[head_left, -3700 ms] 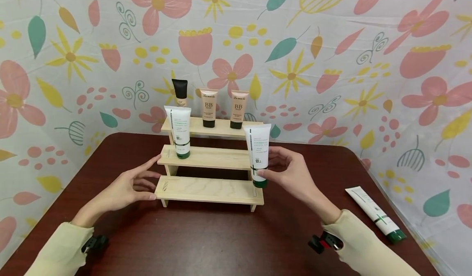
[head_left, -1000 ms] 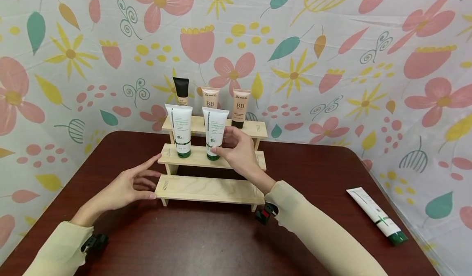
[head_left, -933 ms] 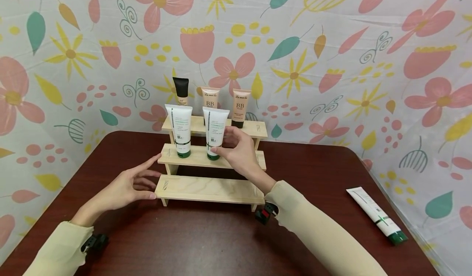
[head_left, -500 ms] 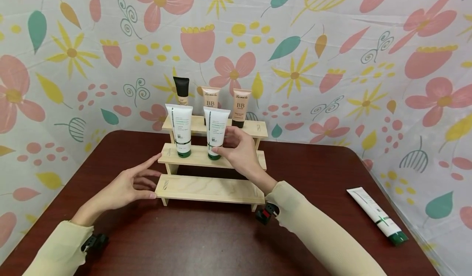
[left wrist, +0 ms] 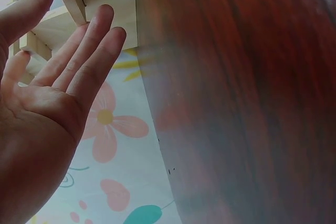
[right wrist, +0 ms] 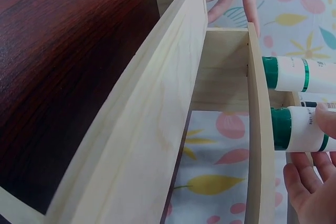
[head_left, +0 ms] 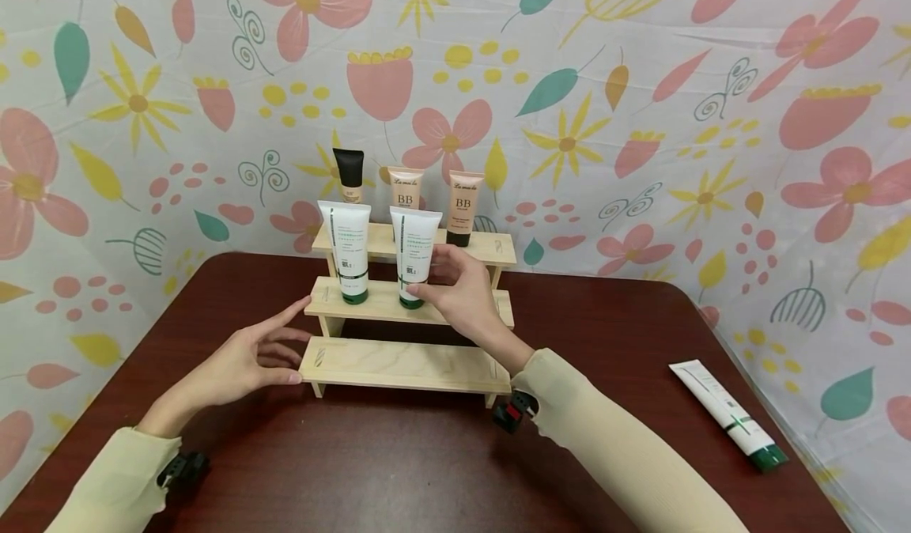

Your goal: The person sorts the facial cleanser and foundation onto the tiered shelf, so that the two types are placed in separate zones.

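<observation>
My right hand (head_left: pixel 466 292) pinches a white tube with a green cap (head_left: pixel 416 252) low down, thumb in front and fingers behind. This tube stands cap-down on the middle step of a three-step wooden rack (head_left: pixel 406 365). To its left on the same step is a matching white tube (head_left: pixel 346 250). In the right wrist view the pinched tube's green cap (right wrist: pixel 281 128) is right at the step's surface. My left hand (head_left: pixel 242 363) touches the rack's left end with spread, mostly straight fingers; thumb and index meet the lower and middle steps.
On the top step stand a black-ended tube (head_left: pixel 349 171) and two beige BB cream tubes (head_left: pixel 463 205), one partly hidden. Another white tube with a green cap (head_left: pixel 727 414) lies on the dark wooden table (head_left: pixel 398 470) at right. A floral cloth (head_left: pixel 640 122) hangs behind.
Since the oldest frame, my right hand has brought the white tube leftward from the rack's right end onto the middle step. Over the last second hardly anything moves; my left hand stays at the rack.
</observation>
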`<action>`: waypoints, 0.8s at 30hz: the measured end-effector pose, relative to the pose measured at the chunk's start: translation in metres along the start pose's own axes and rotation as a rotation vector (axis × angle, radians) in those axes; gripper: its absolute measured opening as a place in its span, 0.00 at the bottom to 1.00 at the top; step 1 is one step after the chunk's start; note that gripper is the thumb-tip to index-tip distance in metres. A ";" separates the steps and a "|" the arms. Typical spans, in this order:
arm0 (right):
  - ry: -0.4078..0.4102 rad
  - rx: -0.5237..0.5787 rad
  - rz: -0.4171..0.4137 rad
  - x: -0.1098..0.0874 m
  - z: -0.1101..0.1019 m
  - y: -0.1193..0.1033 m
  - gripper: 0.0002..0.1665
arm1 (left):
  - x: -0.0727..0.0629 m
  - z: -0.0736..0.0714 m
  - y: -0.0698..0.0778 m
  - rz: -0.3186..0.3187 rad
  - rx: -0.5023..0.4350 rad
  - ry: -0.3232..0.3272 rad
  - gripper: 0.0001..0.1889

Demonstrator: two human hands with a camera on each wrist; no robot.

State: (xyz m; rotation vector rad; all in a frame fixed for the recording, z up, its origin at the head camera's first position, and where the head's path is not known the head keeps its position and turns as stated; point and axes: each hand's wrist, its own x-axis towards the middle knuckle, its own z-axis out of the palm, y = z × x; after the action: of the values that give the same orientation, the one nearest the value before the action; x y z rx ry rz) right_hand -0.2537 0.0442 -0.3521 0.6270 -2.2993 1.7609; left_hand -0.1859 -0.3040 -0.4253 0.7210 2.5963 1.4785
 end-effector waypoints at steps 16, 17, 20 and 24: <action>-0.011 0.010 -0.091 -0.014 -0.031 0.004 0.25 | 0.000 0.000 0.000 -0.002 0.007 0.005 0.58; -0.011 -0.004 -0.103 -0.018 -0.037 0.004 0.24 | 0.000 0.000 0.000 -0.002 0.007 0.004 0.58; -0.019 -0.023 -0.147 -0.030 -0.054 0.005 0.22 | 0.000 0.000 0.001 -0.004 0.005 0.004 0.58; -0.035 -0.079 -0.197 -0.048 -0.080 0.008 0.21 | 0.001 0.000 0.001 -0.004 0.007 0.007 0.58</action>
State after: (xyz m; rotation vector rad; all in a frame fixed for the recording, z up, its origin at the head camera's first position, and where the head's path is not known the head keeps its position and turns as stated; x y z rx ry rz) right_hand -0.2227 0.1326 -0.3548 0.8437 -2.2308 1.5749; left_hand -0.1863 -0.3031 -0.4250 0.7119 2.6077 1.4740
